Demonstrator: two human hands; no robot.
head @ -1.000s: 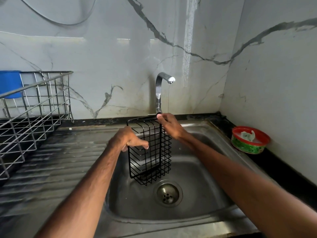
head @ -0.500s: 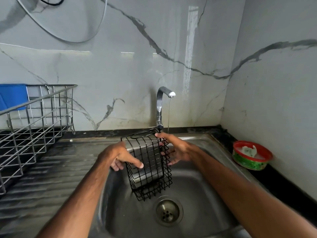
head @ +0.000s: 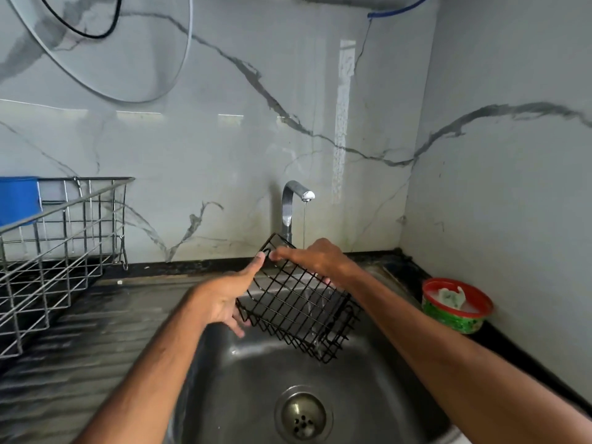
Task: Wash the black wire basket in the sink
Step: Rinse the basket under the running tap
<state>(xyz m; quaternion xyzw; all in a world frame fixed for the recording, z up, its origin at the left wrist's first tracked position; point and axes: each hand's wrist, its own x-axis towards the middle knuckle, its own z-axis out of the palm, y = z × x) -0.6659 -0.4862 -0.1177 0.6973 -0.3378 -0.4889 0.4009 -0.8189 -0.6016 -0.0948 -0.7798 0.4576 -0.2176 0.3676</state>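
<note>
At far left a steel dish rack stands on the ribbed steel drainboard, with a blue item at its back corner. Grey-veined marble walls close in behind and to the right. The left hand holds the black wire basket by its left end, thumb up along the rim and fingers underneath. The basket is tilted over the back of the sink, clear of the basin floor, with a thin stream from the tap running through it. The right hand lies over the basket's upper side, index finger stretched along the rim and other fingertips hooked under the wire. The drain sits in open basin below. A red-rimmed green tub rests on the narrow black counter by the right wall.
</note>
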